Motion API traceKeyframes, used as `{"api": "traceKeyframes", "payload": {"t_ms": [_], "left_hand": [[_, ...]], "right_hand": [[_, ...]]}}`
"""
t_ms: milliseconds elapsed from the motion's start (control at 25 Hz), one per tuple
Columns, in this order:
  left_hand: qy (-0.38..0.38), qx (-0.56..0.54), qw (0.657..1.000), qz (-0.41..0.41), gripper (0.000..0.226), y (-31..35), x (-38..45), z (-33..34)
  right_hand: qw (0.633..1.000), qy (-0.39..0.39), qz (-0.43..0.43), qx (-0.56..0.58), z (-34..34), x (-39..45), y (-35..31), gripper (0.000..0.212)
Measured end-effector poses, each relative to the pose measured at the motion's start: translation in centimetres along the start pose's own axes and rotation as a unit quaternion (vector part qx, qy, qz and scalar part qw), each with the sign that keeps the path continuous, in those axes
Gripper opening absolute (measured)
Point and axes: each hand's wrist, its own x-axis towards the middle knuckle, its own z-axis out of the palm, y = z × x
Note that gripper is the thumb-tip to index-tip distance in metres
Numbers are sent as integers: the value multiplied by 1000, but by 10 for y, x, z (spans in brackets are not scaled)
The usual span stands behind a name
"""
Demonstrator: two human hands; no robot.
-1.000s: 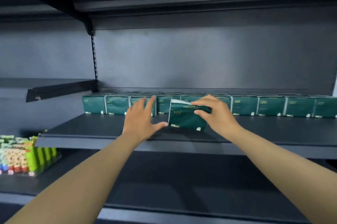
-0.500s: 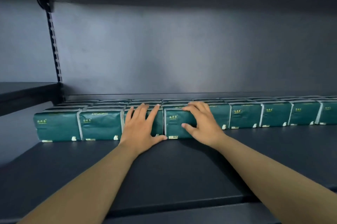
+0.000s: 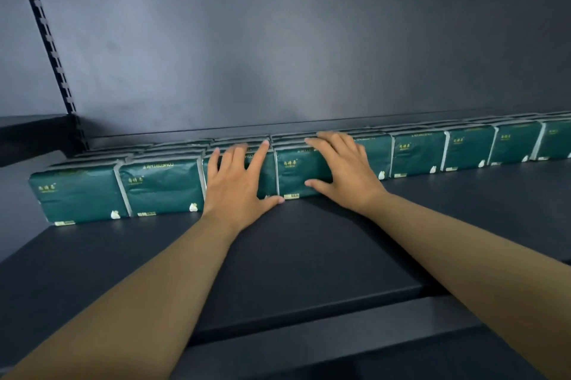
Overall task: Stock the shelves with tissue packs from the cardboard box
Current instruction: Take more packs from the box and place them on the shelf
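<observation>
Dark shelf (image 3: pixel 309 256) under me carries a row of green tissue packs (image 3: pixel 160 188) along the back wall. I press my left hand (image 3: pixel 238 188) and right hand (image 3: pixel 343 169), fingers flat, against the newest pack (image 3: pixel 301 171), apparently squaring it flush.

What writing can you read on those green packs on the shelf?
"COMFORTABLE", upside down, along the top edge of the second tissue pack from the left.
Gold brand characters on each pack front: too small and blurred to read.
Small white labels at the packs' bottom edges: unreadable.
No other text is visible.
</observation>
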Motion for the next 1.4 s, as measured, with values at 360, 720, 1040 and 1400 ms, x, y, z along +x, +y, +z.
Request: {"api": "traceKeyframes", "payload": {"t_ms": [360, 720, 1040, 1400], "left_hand": [[37, -77, 995, 49, 92, 40, -56, -73], [-10, -70, 998, -1, 76, 208, -207, -122], [-320, -122, 938, -55, 73, 354, -452, -46], [-545, -108, 830, -44, 61, 419, -577, 68]], "right_hand": [[996, 59, 30, 53, -106, -111, -2, 55], [994, -19, 49, 92, -185, -304, 43, 49], [957, -225, 92, 161, -113, -544, 74, 49], [772, -529, 198, 291, -21, -713, 107, 23]]}}
